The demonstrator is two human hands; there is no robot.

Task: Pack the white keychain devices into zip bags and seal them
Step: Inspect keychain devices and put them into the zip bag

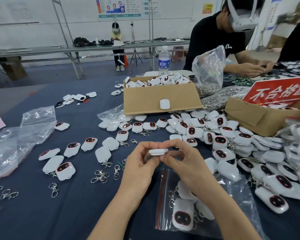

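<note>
Pinching a small, light, rigid-looking white device (158, 151) by its edges at frame centre, left hand (139, 163) and right hand (184, 161) hover above a part-filled zip bag (232, 193).

The keychain device (158, 151) I hold shows plain white. The devices (65, 171) lying around me are white too, many with a dark oval face ringed in red. My surface (76, 213) is dark navy blue. The zip bag (163, 196) is clear with a red strip along its seal. The loose clasps (99, 176) are silver, the box (161, 99) is brown cardboard, the sign (275, 91) red with white characters, and the bottle (163, 64) carries a blue label
</note>
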